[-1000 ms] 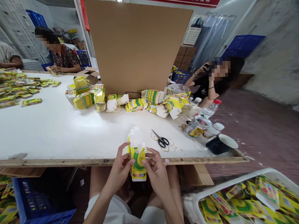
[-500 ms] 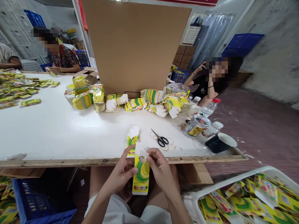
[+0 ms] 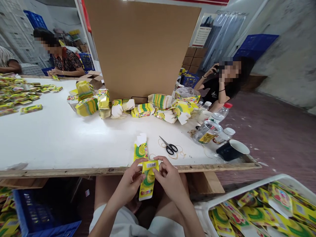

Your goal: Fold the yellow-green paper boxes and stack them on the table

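Between my two hands is a small yellow-and-green carton (image 3: 148, 179), held upright over my lap just in front of the table edge. Its top flap is folded down and shows a barcode. My left hand (image 3: 133, 179) grips the carton's left side, thumb on the front face. The fingers of my right hand (image 3: 166, 172) press at the top right corner, with the thumb on the front below the barcode. Just behind, a flat unfolded carton (image 3: 140, 148) with white flaps lies on the table. Black-handled scissors (image 3: 170, 147) rest among loose rubber bands to its right.
Bundles of flat cartons (image 3: 142, 110) line the table before a big cardboard box (image 3: 145, 49). Bottles and a dark mug (image 3: 227, 151) stand at right. A white bin (image 3: 204, 210) of cartons and a blue crate (image 3: 22, 214) flank me. Co-workers sit across the table.
The carton's white top flap, standing up before, is now folded down with its barcode side showing. Both hands have stayed on the carton, the right fingers moving to its top edge.
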A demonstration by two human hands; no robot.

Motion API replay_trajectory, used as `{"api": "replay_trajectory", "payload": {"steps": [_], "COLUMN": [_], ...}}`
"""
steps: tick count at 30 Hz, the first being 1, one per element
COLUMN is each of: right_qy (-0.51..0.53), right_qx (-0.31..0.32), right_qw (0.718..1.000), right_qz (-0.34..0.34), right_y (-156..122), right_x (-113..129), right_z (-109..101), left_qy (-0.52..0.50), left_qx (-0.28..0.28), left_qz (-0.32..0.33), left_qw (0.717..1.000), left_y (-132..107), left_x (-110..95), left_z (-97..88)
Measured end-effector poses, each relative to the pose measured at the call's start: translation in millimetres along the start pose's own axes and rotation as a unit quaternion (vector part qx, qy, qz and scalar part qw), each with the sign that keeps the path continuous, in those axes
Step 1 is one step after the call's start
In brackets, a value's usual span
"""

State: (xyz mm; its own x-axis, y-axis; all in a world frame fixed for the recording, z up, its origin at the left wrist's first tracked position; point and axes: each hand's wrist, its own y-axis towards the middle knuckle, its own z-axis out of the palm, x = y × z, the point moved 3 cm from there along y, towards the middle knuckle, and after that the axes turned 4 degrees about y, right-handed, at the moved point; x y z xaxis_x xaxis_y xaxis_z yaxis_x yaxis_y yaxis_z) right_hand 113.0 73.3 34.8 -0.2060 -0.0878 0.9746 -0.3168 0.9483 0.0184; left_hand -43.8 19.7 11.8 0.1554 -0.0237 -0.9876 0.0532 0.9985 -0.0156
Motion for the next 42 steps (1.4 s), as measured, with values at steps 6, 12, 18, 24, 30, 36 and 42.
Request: {"api": "replay_trajectory", "payload": {"steps": [6, 12, 18, 24, 30, 36, 42], "right_qy": [-0.027, 0.002, 0.04, -0.318, -0.3, -0.207, -0.104], "right_qx": [-0.002, 0.007, -0.055, -0.243, -0.209, -0.148, -0.161], "right_qw": [1.0, 1.0, 0.997, 0.915, 0.929, 0.967, 0.981], "right_qz": [-0.004, -0.013, -0.04, -0.053, -0.061, -0.023, 0.009], "right_y": [-2, -3, -10, -71, -51, 41, 68], "right_x": [-3, -1, -5, 5, -8, -42, -52], "right_z": [8, 4, -10, -132, -118, 11, 30], "left_qy": [-0.038, -0.092, -0.099, 0.163, 0.263, 0.283, 0.211], "left_qx": [-0.005, 0.002, 0.023, -0.107, -0.136, -0.115, -0.13], "left_qz": [-0.012, -0.011, -0.004, 0.049, 0.043, 0.056, 0.06], "left_qw": [0.999, 0.996, 0.995, 0.98, 0.954, 0.951, 0.967], "left_y": [-2, 0, 5, 23, 37, 36, 34], "left_x": [-3, -7, -4, 13, 44, 45, 42], "left_z": [1.0, -0.1, 22.2, -0.9, -30.7, -26.2, -30.5]}}
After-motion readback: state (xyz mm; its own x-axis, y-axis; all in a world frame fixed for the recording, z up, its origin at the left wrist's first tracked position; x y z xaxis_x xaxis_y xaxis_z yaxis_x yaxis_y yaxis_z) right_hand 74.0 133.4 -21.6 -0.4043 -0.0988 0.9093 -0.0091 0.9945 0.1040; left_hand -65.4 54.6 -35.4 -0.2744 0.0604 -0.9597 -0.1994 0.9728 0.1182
